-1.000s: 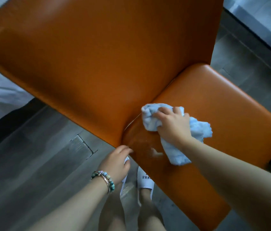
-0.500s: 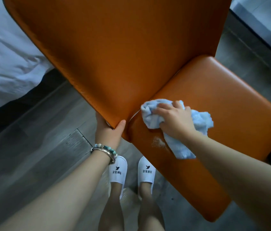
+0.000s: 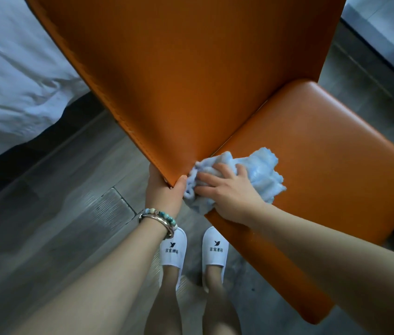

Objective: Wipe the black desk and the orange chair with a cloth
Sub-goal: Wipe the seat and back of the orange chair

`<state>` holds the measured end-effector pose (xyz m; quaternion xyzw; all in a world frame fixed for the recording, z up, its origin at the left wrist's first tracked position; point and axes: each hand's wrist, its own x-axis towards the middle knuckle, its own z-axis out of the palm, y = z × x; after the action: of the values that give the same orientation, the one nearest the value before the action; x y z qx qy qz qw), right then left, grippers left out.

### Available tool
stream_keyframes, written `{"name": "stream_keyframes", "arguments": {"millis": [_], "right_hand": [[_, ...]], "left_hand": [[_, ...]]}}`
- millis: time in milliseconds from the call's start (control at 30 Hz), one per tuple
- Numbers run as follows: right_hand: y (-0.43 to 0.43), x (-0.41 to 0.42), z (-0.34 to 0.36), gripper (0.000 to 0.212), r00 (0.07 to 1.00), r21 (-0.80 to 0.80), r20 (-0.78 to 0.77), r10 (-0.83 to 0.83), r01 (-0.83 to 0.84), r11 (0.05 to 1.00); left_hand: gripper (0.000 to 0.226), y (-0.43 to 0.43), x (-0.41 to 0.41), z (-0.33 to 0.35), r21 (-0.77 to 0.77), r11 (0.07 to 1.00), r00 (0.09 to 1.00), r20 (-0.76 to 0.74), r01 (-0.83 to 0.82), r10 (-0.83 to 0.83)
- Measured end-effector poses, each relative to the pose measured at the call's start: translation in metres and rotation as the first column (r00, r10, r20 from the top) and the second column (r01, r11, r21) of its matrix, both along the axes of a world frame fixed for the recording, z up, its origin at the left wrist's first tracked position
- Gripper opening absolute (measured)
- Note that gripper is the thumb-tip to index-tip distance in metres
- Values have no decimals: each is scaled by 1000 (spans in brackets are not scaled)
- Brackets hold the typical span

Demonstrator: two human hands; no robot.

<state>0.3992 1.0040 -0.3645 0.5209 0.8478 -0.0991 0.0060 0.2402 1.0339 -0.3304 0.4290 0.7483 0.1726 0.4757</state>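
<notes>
Fingers of left hand [image 3: 164, 192] clamping lower corner of orange chair [image 3: 191, 68] backrest, thumb in front, rest hidden behind panel. Right hand [image 3: 227, 194] sitting just beside it, fingers splayed and pressing bunched blue cloth [image 3: 261, 170] onto seat corner, right at seat-back crease. Bulk of seat lying to right of cloth — next stroke likely heading that way, right hand nearer. Black desk not showing in view; chair legs hidden; cloth partly covered by hand.

Blue cloth [image 3: 259, 170] bunched on orange chair [image 3: 312, 165] seat.
</notes>
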Motion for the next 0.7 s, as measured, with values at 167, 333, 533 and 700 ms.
{"name": "stream_keyframes", "arguments": {"millis": [167,333,533,700], "right_hand": [[-39,11,-12,30,978,-42,19,209,-208,977],[-18,56,15,40,995,-3,-73,-74,74,997],[2,59,-2,57,901,-279,208,-381,428,860],[-68,51,-7,47,983,-157,1,-183,181,971]], "left_hand": [[51,-2,-2,-3,-30,1000,1000,28,7,-6],[54,0,-1,-3,-78,997,999,43,10,-7],[53,-5,2,-5,-68,998,999,54,9,-6],[53,-6,2,-4,-85,996,998,63,-19,25]]}}
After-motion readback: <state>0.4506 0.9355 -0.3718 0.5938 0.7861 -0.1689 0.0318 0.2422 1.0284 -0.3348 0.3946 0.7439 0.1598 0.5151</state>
